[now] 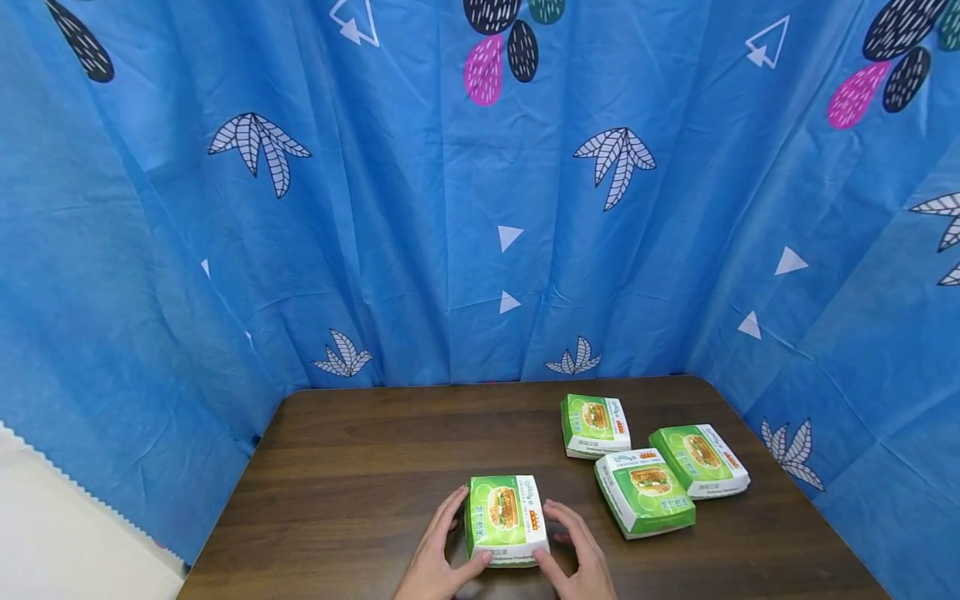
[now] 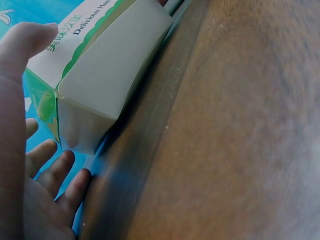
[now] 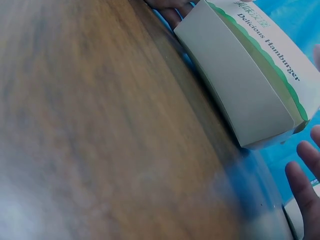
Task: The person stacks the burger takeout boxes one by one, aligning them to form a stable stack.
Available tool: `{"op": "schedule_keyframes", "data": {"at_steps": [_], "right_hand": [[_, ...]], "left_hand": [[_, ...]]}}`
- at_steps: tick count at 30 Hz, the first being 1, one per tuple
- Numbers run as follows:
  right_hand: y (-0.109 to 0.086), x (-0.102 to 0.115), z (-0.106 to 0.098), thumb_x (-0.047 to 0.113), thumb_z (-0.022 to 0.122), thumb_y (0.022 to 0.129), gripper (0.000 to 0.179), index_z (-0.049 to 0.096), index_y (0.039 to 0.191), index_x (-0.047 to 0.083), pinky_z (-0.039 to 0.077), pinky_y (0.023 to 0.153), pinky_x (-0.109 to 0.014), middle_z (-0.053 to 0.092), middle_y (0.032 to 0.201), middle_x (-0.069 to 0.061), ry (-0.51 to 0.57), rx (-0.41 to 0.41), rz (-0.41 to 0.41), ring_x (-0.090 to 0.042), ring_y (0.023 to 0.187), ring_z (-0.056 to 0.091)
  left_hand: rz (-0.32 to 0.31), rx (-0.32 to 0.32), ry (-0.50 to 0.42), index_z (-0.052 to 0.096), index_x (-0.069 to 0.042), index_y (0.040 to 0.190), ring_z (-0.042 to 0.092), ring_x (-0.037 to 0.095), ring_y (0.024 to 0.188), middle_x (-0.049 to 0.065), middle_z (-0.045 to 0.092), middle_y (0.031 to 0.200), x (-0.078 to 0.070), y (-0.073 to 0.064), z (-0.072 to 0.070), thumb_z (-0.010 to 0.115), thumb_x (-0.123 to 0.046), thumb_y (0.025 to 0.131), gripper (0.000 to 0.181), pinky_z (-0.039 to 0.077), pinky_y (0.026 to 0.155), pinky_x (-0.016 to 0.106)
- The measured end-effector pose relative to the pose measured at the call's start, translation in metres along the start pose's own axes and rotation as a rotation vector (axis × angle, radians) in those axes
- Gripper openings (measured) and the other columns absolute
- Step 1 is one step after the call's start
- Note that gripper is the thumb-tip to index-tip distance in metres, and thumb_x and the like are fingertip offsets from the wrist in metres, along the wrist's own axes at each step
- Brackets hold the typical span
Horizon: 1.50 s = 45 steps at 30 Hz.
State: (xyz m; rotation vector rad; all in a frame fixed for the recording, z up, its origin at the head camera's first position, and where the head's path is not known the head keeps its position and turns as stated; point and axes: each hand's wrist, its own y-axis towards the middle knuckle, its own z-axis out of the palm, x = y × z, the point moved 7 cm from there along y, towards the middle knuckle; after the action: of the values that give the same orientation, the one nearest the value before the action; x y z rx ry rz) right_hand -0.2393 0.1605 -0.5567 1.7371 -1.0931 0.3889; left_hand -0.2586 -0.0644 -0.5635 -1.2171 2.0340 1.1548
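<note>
A green-and-white hamburger box sits on the table between my two hands, its lid closed. My left hand is at its left side, with the thumb at the box's front corner. In the left wrist view, the left fingers spread beside the box wall, with a gap showing. My right hand is at the right side, its thumb by the front right corner. The right fingers stand apart from the box in the right wrist view. Neither hand is curled round the box.
Three more hamburger boxes lie to the right: one at the back, one nearer and one at the far right. The last two stand close together. A patterned blue curtain surrounds the brown wooden table.
</note>
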Motion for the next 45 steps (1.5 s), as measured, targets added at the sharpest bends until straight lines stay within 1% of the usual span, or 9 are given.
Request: {"op": "schedule_keyframes", "data": {"at_steps": [2, 10, 19, 25, 28, 30, 34, 40, 45], "right_hand": [[0.001, 0.002, -0.002, 0.012, 0.078, 0.08, 0.056, 0.054, 0.131, 0.007, 0.056, 0.079, -0.029, 0.055, 0.131, -0.012, 0.007, -0.019, -0.025, -0.005, 0.119, 0.052], [0.002, 0.009, -0.011, 0.003, 0.08, 0.075, 0.058, 0.058, 0.127, 0.01, 0.051, 0.081, -0.017, 0.058, 0.126, -0.017, -0.037, -0.155, -0.071, -0.006, 0.116, 0.053], [0.002, 0.005, -0.023, 0.004, 0.082, 0.073, 0.059, 0.06, 0.126, 0.017, 0.048, 0.083, -0.013, 0.058, 0.13, -0.006, -0.054, -0.279, 0.075, -0.003, 0.118, 0.051], [0.001, 0.001, -0.028, 0.005, 0.084, 0.071, 0.059, 0.061, 0.125, 0.015, 0.047, 0.083, -0.012, 0.058, 0.129, -0.002, -0.099, -0.334, 0.13, -0.002, 0.118, 0.05], [0.001, 0.0, -0.03, 0.005, 0.084, 0.07, 0.059, 0.062, 0.124, 0.016, 0.045, 0.084, -0.011, 0.058, 0.129, -0.001, -0.134, -0.353, 0.137, -0.001, 0.118, 0.049], [0.0, 0.0, -0.032, 0.003, 0.085, 0.069, 0.059, 0.063, 0.123, 0.013, 0.044, 0.085, -0.011, 0.059, 0.128, -0.003, -0.149, -0.379, 0.12, -0.002, 0.118, 0.049], [0.0, 0.003, -0.037, 0.0, 0.084, 0.065, 0.059, 0.064, 0.12, 0.005, 0.042, 0.087, -0.009, 0.06, 0.124, -0.009, -0.177, -0.441, 0.033, -0.005, 0.117, 0.05], [0.0, 0.005, -0.045, -0.003, 0.083, 0.061, 0.062, 0.064, 0.12, 0.001, 0.037, 0.091, -0.008, 0.061, 0.121, -0.016, -0.182, -0.518, -0.078, -0.008, 0.116, 0.05], [-0.001, 0.001, -0.051, -0.002, 0.082, 0.062, 0.065, 0.062, 0.123, 0.002, 0.036, 0.091, -0.01, 0.06, 0.12, -0.016, -0.2, -0.547, -0.068, -0.007, 0.115, 0.048]], "left_hand": [[0.004, -0.001, -0.006, 0.031, -0.017, 0.151, 0.04, 0.013, 0.135, 0.008, 0.037, 0.151, 0.0, 0.0, 0.0, 0.074, -0.045, 0.082, 0.086, 0.049, 0.098, 0.032], [0.007, -0.007, -0.025, 0.031, -0.016, 0.15, 0.042, 0.015, 0.134, 0.008, 0.038, 0.151, 0.002, 0.0, 0.0, 0.074, -0.044, 0.082, 0.085, 0.049, 0.097, 0.032], [0.001, 0.002, -0.029, 0.031, -0.017, 0.151, 0.041, 0.015, 0.134, 0.007, 0.037, 0.151, 0.004, 0.0, 0.0, 0.072, -0.044, 0.084, 0.083, 0.048, 0.098, 0.031], [0.009, 0.012, -0.042, 0.031, -0.017, 0.151, 0.041, 0.017, 0.135, 0.01, 0.036, 0.151, 0.003, -0.001, 0.001, 0.071, -0.043, 0.085, 0.081, 0.048, 0.098, 0.033], [-0.006, 0.026, -0.048, 0.031, -0.019, 0.151, 0.04, 0.019, 0.135, 0.01, 0.035, 0.152, 0.003, -0.001, 0.001, 0.07, -0.043, 0.086, 0.079, 0.048, 0.099, 0.034], [-0.027, 0.038, -0.053, 0.031, -0.021, 0.151, 0.04, 0.02, 0.135, 0.009, 0.035, 0.152, 0.003, -0.001, 0.001, 0.069, -0.044, 0.086, 0.078, 0.048, 0.099, 0.034], [-0.056, 0.052, -0.058, 0.031, -0.023, 0.151, 0.04, 0.023, 0.135, 0.007, 0.035, 0.152, 0.004, 0.0, 0.001, 0.068, -0.045, 0.087, 0.077, 0.049, 0.099, 0.035], [-0.065, 0.061, -0.063, 0.031, -0.023, 0.151, 0.041, 0.024, 0.134, 0.008, 0.035, 0.152, 0.005, 0.0, 0.001, 0.068, -0.045, 0.087, 0.076, 0.049, 0.099, 0.035], [-0.063, 0.057, -0.06, 0.032, -0.022, 0.15, 0.041, 0.024, 0.134, 0.008, 0.035, 0.151, 0.005, 0.0, 0.001, 0.068, -0.045, 0.087, 0.077, 0.049, 0.099, 0.035]]}}
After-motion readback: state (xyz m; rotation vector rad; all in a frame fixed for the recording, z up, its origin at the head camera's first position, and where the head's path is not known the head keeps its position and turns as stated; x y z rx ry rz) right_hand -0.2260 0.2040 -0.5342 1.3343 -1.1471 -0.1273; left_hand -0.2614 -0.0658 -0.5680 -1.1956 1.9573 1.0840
